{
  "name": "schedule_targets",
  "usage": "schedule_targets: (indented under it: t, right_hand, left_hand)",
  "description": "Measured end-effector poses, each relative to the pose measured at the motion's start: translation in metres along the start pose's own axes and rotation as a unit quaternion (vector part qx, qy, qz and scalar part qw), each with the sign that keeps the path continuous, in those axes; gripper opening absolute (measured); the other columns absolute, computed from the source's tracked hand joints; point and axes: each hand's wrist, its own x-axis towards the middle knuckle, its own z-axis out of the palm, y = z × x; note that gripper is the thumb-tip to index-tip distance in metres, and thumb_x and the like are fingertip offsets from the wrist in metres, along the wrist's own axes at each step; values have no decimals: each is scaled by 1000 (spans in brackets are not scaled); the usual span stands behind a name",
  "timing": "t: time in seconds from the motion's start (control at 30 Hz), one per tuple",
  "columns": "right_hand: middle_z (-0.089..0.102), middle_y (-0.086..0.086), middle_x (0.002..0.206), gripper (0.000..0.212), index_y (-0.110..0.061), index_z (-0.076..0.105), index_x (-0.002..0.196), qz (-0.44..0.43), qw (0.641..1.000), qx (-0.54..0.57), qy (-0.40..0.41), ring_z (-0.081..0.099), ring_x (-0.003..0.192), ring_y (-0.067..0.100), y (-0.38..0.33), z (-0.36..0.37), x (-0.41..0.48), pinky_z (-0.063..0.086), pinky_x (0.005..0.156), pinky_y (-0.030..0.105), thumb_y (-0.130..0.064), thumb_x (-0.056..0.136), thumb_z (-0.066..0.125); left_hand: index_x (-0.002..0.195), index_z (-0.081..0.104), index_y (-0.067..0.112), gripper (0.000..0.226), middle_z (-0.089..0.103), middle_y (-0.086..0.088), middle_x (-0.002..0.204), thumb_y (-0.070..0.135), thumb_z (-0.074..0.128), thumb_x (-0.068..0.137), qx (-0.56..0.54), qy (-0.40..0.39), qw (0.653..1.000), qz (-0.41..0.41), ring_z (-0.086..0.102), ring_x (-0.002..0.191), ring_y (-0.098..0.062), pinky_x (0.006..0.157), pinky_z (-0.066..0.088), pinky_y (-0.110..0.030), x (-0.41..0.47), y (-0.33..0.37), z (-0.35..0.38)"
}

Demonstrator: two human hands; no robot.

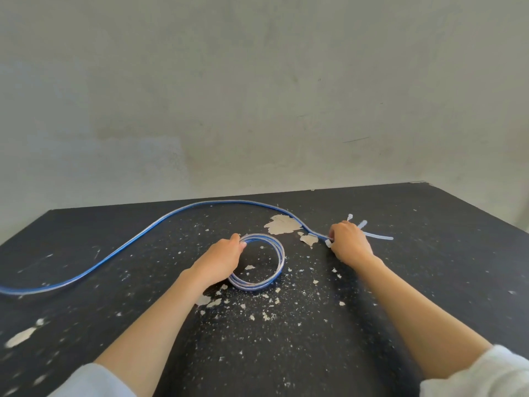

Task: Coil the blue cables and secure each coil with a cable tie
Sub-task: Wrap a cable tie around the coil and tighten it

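Observation:
A coil of blue cable [276, 260], a few loops wide, lies flat on the black table [429, 267] in the middle. My left hand [220, 260] grips the coil's left side, thumb on its top edge. A second long blue cable [120, 247] snakes from the left table edge, along the back, and down to my right hand [349, 243]. That hand is closed over white cable ties [378, 236] that stick out to its right, at the spot where the long cable ends. Whether it also grips the cable I cannot tell.
The table's black paint is chipped, with pale patches [282, 224] and many flakes around the coil. A bare grey wall [257, 96] stands right behind the table's far edge. The table's right edge slants down at the right.

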Motion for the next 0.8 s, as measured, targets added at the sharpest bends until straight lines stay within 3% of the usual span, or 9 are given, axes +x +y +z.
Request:
schedule_targets:
  t: [0.1, 0.2, 0.37, 0.43, 0.57, 0.63, 0.8]
  right_hand:
    - [66, 12, 107, 25, -9, 68, 103, 2, 1000, 26, -10, 62, 93, 28, 6, -4, -6, 49, 78, 32, 0, 88, 50]
    - [70, 11, 102, 18, -10, 70, 97, -3, 998, 57, 8, 64, 91, 26, 12, -6, -11, 53, 82, 35, -6, 89, 54]
    - [69, 13, 96, 15, -10, 70, 92, 21, 998, 64, 13, 64, 84, 28, 17, -9, -15, 51, 71, 33, -8, 90, 55]
    - [69, 12, 91, 12, -9, 70, 90, 42, 991, 121, 33, 63, 76, 26, 17, -16, -12, 51, 68, 32, -9, 88, 58]
    - [65, 7, 74, 5, -7, 67, 85, 50, 915, 400, 20, 54, 51, 13, -5, -32, -5, 46, 45, 19, -6, 86, 63]
    - [64, 7, 74, 9, -11, 64, 80, 43, 891, 452, 13, 53, 51, 12, -28, -27, -1, 42, 40, 14, -4, 86, 62]
    - [71, 10, 83, 13, -15, 63, 80, 41, 897, 435, 70, 62, 65, 19, -73, 3, 10, 54, 63, 32, -5, 87, 60]
  left_hand:
    - [114, 42, 10, 32, 52, -3, 69, 33, 23, 101, -9, 3, 1000, 5, 48, 57, -15, 51, 37, -30, -3, 0, 1]
    - [104, 41, 13, 26, 48, -2, 65, 32, 23, 101, -13, 10, 1000, 11, 43, 53, -15, 48, 32, -29, -6, 2, 2]
    - [92, 35, 16, 20, 41, 0, 60, 29, 23, 102, -11, 21, 1000, 15, 34, 49, -13, 45, 26, -27, -11, 6, 1]
    - [92, 35, 15, 21, 41, 0, 61, 29, 23, 102, -9, 21, 1000, 15, 34, 49, -14, 45, 26, -27, -11, 7, 0]
    - [92, 37, 15, 22, 47, -2, 64, 29, 24, 102, -10, 9, 1000, 23, 41, 51, -15, 46, 29, -27, -8, 9, -3]
    - [91, 38, 16, 22, 50, -1, 65, 30, 25, 102, -20, 3, 999, 34, 44, 52, -15, 47, 31, -28, -7, 11, -3]
    - [102, 41, 13, 26, 52, -1, 67, 33, 24, 101, -17, -6, 998, 53, 48, 54, -16, 45, 30, -28, -8, 12, 2]
